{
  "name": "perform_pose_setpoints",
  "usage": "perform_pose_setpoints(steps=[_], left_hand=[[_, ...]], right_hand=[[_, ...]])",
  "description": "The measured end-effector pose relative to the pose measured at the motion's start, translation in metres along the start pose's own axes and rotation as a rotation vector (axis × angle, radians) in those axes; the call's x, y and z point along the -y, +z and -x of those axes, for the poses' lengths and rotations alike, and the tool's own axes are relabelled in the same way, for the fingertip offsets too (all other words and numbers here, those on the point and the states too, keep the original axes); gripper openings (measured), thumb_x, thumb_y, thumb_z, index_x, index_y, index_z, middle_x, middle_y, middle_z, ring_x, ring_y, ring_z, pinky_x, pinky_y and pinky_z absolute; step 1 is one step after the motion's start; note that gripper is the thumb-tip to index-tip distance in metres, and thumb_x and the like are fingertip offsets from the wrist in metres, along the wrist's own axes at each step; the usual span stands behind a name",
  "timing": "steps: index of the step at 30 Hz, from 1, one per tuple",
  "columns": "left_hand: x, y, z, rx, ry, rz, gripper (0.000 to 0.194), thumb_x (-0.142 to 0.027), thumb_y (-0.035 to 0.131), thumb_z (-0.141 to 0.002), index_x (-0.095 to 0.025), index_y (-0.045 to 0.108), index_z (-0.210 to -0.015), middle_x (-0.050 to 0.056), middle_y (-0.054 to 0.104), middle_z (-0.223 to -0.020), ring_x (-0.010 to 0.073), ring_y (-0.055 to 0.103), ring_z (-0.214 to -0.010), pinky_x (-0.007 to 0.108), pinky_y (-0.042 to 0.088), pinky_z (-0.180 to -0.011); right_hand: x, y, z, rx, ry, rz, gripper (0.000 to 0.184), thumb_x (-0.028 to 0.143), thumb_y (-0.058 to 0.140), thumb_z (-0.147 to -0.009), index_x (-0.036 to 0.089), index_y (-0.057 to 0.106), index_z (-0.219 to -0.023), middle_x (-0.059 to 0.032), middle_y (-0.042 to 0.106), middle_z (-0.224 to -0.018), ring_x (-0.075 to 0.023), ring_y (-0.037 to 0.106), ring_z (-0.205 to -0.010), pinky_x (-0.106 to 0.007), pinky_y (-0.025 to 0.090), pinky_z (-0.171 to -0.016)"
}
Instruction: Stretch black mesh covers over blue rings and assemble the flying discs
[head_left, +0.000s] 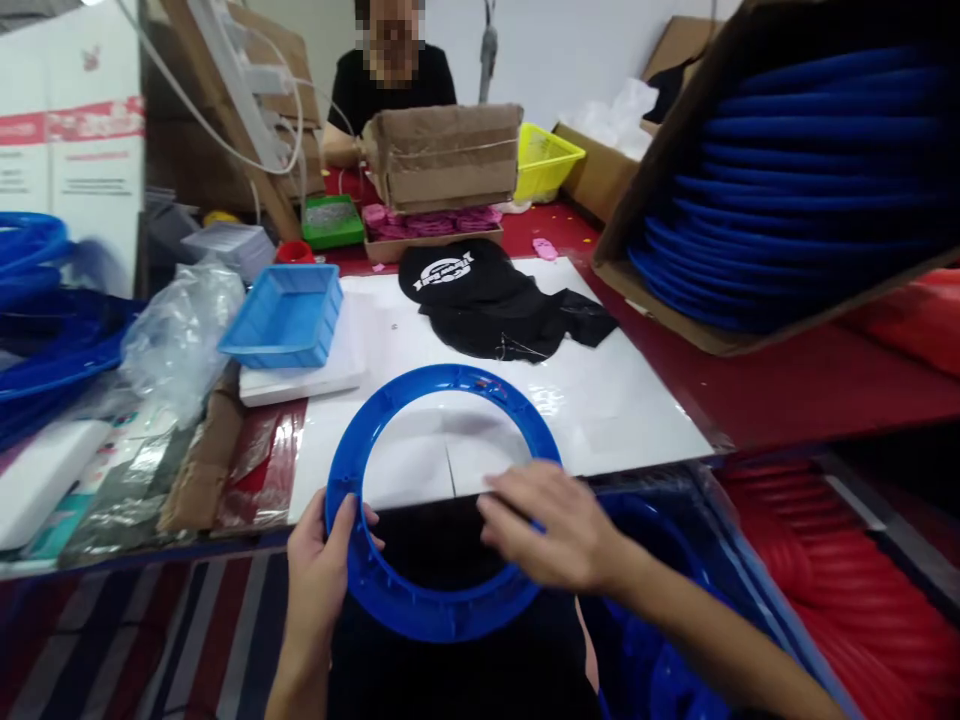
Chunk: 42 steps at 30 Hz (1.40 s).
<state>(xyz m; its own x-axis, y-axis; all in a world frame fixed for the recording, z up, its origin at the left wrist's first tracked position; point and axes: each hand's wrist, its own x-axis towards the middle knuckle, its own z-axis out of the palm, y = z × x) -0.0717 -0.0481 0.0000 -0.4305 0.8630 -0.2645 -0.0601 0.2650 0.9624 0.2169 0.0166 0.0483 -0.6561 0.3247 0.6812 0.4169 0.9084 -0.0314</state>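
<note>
My left hand (330, 550) is closed on the left side of a blue plastic ring (431, 620), thumb on top and fingertips showing through the opening. The ring is tilted up over my lap at the table's front edge, its ribbed side facing me. A small reddish piece or wire, too small to name, lies in its upper channel. My right hand (555, 525) passes over the ring's right side, fingers loosely bent and slightly blurred, the tips over the opening. I see nothing between them; whether they touch the ring is hidden.
Black fabric pieces (487, 300) and a blue tray (289, 315) lie ahead on the white board (637, 420). A carton of blue rings (780, 180) leans at right, red coiled parts (847, 570) below. Behind a brown box (450, 155) sits a person (345, 90).
</note>
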Motion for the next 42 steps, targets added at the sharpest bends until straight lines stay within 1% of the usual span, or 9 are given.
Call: perform_pose_setpoints(steps=[3,10,15,21,27,32,35,39,42], left_hand=[[0.027,-0.004,0.033,-0.092,-0.096,0.067,0.051,-0.065,0.081,-0.085,-0.019,0.064,-0.096,0.001,0.075,-0.082,0.0174,0.071,-0.055,0.024,0.055,-0.045],[0.054,-0.004,0.091,0.000,-0.246,0.246,0.061,-0.066,0.071,-0.093,-0.023,0.057,-0.134,0.007,0.078,-0.104,0.0231,0.078,-0.073,0.033,0.064,-0.064],[0.035,-0.026,0.054,0.045,-0.073,0.000,0.090,-0.060,0.079,-0.090,-0.031,0.033,-0.161,0.007,0.075,-0.119,0.0215,0.077,-0.075,0.040,0.066,-0.076],[-0.009,-0.003,0.016,0.058,0.249,-0.717,0.062,-0.054,0.057,-0.104,-0.020,0.054,-0.155,0.018,0.073,-0.139,0.0384,0.073,-0.124,0.054,0.057,-0.108],[-0.019,0.002,-0.003,-0.060,0.445,-0.868,0.058,-0.056,0.049,-0.106,-0.013,0.062,-0.143,0.022,0.072,-0.135,0.0409,0.070,-0.125,0.053,0.055,-0.108],[-0.016,-0.023,-0.004,-0.127,0.237,-0.803,0.055,-0.062,0.055,-0.101,-0.019,0.065,-0.133,0.016,0.079,-0.115,0.0383,0.076,-0.109,0.048,0.060,-0.096],[-0.009,-0.030,0.012,-0.145,0.081,-0.670,0.062,-0.066,0.060,-0.098,-0.021,0.059,-0.141,0.008,0.079,-0.096,0.0300,0.077,-0.073,0.041,0.063,-0.074],[0.000,-0.024,0.036,-0.196,-0.056,-0.414,0.096,-0.062,0.070,-0.094,-0.029,0.022,-0.171,0.004,0.077,-0.101,0.0196,0.066,-0.048,0.034,0.059,-0.050],[0.009,-0.016,0.051,-0.159,-0.121,-0.113,0.119,-0.058,0.075,-0.093,-0.040,-0.012,-0.173,0.004,0.075,-0.111,0.0154,0.065,-0.046,0.032,0.059,-0.046]], right_hand=[[-0.070,0.000,-0.029,0.034,0.199,-0.070,0.042,0.019,0.066,-0.100,0.030,0.070,-0.141,-0.0112,0.075,-0.141,-0.0344,0.069,-0.125,-0.057,0.058,-0.105],[-0.188,0.051,-0.068,0.739,0.296,-0.386,0.059,0.053,0.074,-0.097,0.018,0.069,-0.144,-0.0156,0.074,-0.142,-0.0347,0.070,-0.128,-0.052,0.056,-0.110],[-0.164,0.068,-0.060,0.743,0.230,-0.223,0.038,0.027,0.070,-0.097,0.016,0.074,-0.134,-0.0161,0.077,-0.122,-0.0317,0.072,-0.112,-0.044,0.057,-0.096],[-0.140,0.080,-0.050,0.643,0.240,-0.100,0.027,0.024,0.058,-0.104,0.016,0.079,-0.119,-0.0183,0.072,-0.121,-0.0294,0.067,-0.102,-0.040,0.054,-0.085],[-0.150,0.081,-0.049,0.437,0.402,-0.266,0.025,0.019,0.056,-0.100,0.015,0.080,-0.105,-0.0140,0.078,-0.106,-0.0262,0.070,-0.097,-0.039,0.056,-0.087],[-0.141,0.052,-0.060,0.148,0.530,-0.519,0.024,0.022,0.058,-0.100,0.019,0.077,-0.113,-0.0069,0.082,-0.111,-0.0226,0.075,-0.103,-0.038,0.060,-0.094],[-0.120,0.041,-0.057,0.182,0.404,-0.405,0.025,0.033,0.060,-0.106,0.019,0.076,-0.118,-0.0114,0.080,-0.119,-0.0276,0.073,-0.112,-0.046,0.057,-0.101],[-0.097,0.044,-0.040,0.374,0.245,-0.153,0.037,0.050,0.069,-0.102,0.017,0.077,-0.119,-0.0187,0.075,-0.127,-0.0376,0.066,-0.121,-0.057,0.052,-0.105],[-0.096,0.054,-0.030,0.451,0.224,-0.166,0.023,0.032,0.059,-0.108,0.020,0.079,-0.110,-0.0150,0.076,-0.122,-0.0340,0.067,-0.117,-0.054,0.051,-0.104]])
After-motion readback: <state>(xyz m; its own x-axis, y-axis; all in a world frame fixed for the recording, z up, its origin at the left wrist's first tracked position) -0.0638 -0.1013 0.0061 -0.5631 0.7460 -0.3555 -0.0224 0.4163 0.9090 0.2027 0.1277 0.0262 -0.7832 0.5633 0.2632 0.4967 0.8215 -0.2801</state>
